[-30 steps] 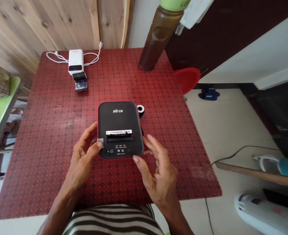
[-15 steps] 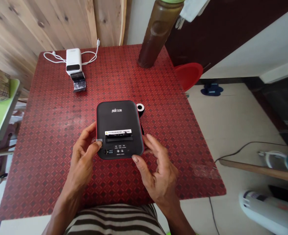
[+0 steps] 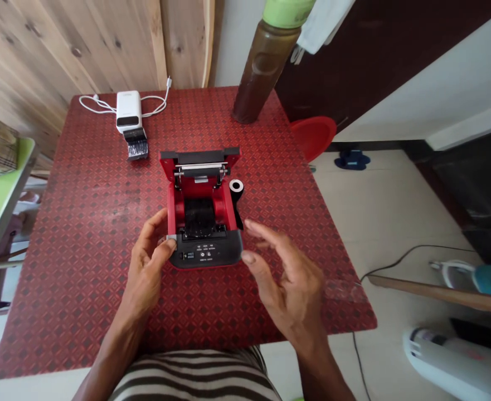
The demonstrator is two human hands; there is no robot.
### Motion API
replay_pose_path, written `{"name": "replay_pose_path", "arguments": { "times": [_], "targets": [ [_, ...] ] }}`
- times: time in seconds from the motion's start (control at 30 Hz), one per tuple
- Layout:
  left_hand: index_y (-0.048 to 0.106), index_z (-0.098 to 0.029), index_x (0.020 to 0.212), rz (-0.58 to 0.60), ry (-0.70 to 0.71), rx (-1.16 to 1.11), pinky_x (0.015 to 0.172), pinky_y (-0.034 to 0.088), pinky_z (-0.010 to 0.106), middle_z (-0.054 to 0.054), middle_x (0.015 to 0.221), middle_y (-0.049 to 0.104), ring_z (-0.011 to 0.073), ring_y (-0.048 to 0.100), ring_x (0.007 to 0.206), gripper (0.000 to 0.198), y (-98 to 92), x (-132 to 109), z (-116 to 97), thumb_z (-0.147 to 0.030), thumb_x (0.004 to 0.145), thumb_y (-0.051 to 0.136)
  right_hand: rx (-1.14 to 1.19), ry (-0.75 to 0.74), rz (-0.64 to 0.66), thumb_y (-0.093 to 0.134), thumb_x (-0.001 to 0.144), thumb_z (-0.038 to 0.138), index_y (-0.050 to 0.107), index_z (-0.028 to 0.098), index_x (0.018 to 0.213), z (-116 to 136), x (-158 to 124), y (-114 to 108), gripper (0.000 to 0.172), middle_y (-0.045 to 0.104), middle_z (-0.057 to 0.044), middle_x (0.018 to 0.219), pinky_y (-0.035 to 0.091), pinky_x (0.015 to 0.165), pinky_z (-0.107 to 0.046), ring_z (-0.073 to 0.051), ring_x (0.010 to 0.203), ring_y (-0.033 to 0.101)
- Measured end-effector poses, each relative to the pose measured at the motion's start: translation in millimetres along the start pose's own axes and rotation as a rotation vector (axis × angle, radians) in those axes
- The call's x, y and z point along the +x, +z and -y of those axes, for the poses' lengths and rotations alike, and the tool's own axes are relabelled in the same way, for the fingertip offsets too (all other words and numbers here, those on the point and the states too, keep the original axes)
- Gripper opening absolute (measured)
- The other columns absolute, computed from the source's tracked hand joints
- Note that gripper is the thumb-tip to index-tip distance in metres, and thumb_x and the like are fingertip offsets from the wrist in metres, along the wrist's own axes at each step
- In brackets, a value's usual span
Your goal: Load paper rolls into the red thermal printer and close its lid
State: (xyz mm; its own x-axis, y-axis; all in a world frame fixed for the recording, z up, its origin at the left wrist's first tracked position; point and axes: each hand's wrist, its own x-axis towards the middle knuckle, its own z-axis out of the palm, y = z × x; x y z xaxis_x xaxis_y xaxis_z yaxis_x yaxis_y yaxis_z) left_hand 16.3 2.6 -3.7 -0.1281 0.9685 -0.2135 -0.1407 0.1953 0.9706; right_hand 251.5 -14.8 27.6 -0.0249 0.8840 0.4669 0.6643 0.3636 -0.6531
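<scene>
A boxy red-and-black printer [image 3: 221, 203] sits flat near the middle of the tabletop [image 3: 291, 184], lid [image 3: 199, 156] raised toward the far edge, black roll [image 3: 199, 214] inside, button panel [image 3: 205, 254] toward the near edge.

Angles the bare left forearm [image 3: 117, 340] up and rightward, with the left hand [image 3: 142, 264] half curled, thumb pointing right, fingers bent beyond it. Slants the bare right forearm [image 3: 322, 359] up and leftward, holding the right hand [image 3: 291, 275] loosely spread, index finger extended, thumb apart below it.
</scene>
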Motion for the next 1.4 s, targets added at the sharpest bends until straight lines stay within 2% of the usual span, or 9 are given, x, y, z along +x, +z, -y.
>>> {"name": "replay_pose_path", "arguments": {
  "times": [0.17, 0.3, 0.4, 0.47, 0.57, 0.73, 0.9, 1.13, 1.4],
  "targets": [
    [0.069, -0.032, 0.156, 0.051, 0.013, 0.003, 0.122, 0.055, 0.052, 0.008, 0.161, 0.072, 0.0336, 0.070, 0.143, 0.055, -4.6, 0.0, 3.5, -0.042, 0.103, 0.077, -0.105, -0.212, 0.190, 0.057, 0.115, 0.010, 0.080, 0.023, 0.129, 2.6, 61.3, 9.9, 0.030, 0.088, -0.009, 0.129, 0.067, 0.111, -0.048, -0.025, 0.121, 0.082],
    [0.068, -0.031, 0.157, 0.063, 0.004, -0.010, 0.109, 0.063, 0.047, 0.009, 0.158, 0.073, 0.0332, 0.074, 0.137, 0.057, -4.7, -0.5, 1.7, -0.044, 0.103, 0.079, -0.249, -0.195, 0.538, 0.051, 0.110, -0.002, 0.081, 0.018, 0.132, 10.2, 101.5, 37.2, 0.042, 0.087, -0.013, 0.129, 0.061, 0.113, -0.047, -0.028, 0.123, 0.079],
    [0.069, -0.031, 0.156, 0.067, 0.001, -0.023, 0.105, 0.064, 0.045, 0.009, 0.157, 0.074, 0.0329, 0.075, 0.135, 0.057, -3.6, -1.2, 0.2, -0.045, 0.102, 0.081, -0.260, -0.186, 0.664, 0.055, 0.112, 0.004, 0.082, 0.016, 0.127, 18.4, 112.4, 41.0, 0.034, 0.087, -0.014, 0.125, 0.059, 0.111, -0.047, -0.029, 0.119, 0.079],
    [0.070, -0.031, 0.154, 0.061, 0.003, -0.029, 0.107, 0.064, 0.045, 0.009, 0.156, 0.075, 0.0320, 0.076, 0.134, 0.056, -2.6, -1.5, -1.1, -0.044, 0.102, 0.082, -0.200, -0.171, 0.661, 0.060, 0.117, 0.020, 0.084, 0.018, 0.116, 21.6, 112.4, 34.5, 0.024, 0.088, -0.012, 0.116, 0.059, 0.107, -0.045, -0.029, 0.114, 0.080],
    [0.071, -0.031, 0.153, 0.058, 0.000, -0.041, 0.107, 0.064, 0.045, 0.008, 0.155, 0.076, 0.0319, 0.075, 0.136, 0.055, -1.0, -1.7, -3.1, -0.044, 0.101, 0.083, -0.096, -0.106, 0.657, 0.056, 0.122, 0.034, 0.083, 0.020, 0.098, 22.5, 110.2, 24.1, 0.038, 0.087, -0.006, 0.099, 0.059, 0.096, -0.037, -0.023, 0.099, 0.081],
    [0.070, -0.031, 0.154, 0.044, -0.017, -0.027, 0.110, 0.063, 0.046, 0.009, 0.158, 0.074, 0.0332, 0.071, 0.144, 0.056, 0.0, -1.9, -4.1, -0.045, 0.101, 0.082, -0.386, -0.037, 0.733, 0.064, 0.114, 0.018, 0.082, 0.019, 0.115, 25.5, 118.2, 38.7, 0.018, 0.088, -0.009, 0.102, 0.057, 0.077, -0.036, -0.029, 0.093, 0.085],
    [0.068, -0.030, 0.154, 0.062, -0.018, -0.044, 0.105, 0.065, 0.047, 0.010, 0.156, 0.075, 0.0344, 0.074, 0.138, 0.059, 0.0, -1.2, -4.0, -0.049, 0.099, 0.083, -0.646, -0.111, 0.837, 0.061, 0.106, 0.002, 0.079, 0.012, 0.130, 36.4, 130.1, 61.8, 0.032, 0.088, -0.019, 0.099, 0.060, 0.073, -0.039, -0.035, 0.092, 0.087],
    [0.069, -0.030, 0.152, 0.055, -0.011, -0.037, 0.104, 0.064, 0.045, 0.010, 0.155, 0.075, 0.0330, 0.075, 0.136, 0.058, 0.1, -0.5, -4.4, -0.048, 0.099, 0.083, -0.593, -0.147, 0.882, 0.060, 0.109, 0.005, 0.077, 0.014, 0.133, 41.7, 127.4, 60.4, 0.032, 0.087, -0.019, 0.119, 0.062, 0.076, -0.040, -0.035, 0.100, 0.087],
    [0.068, -0.030, 0.152, 0.052, -0.012, -0.029, 0.104, 0.064, 0.047, 0.011, 0.152, 0.076, 0.0336, 0.075, 0.134, 0.058, -0.1, 0.3, -3.0, -0.048, 0.098, 0.082, -0.644, -0.171, 0.912, 0.057, 0.106, 0.002, 0.082, 0.011, 0.124, 44.7, 136.1, 66.5, 0.031, 0.087, -0.022, 0.116, 0.061, 0.079, -0.040, -0.037, 0.106, 0.086]
  ]
}}
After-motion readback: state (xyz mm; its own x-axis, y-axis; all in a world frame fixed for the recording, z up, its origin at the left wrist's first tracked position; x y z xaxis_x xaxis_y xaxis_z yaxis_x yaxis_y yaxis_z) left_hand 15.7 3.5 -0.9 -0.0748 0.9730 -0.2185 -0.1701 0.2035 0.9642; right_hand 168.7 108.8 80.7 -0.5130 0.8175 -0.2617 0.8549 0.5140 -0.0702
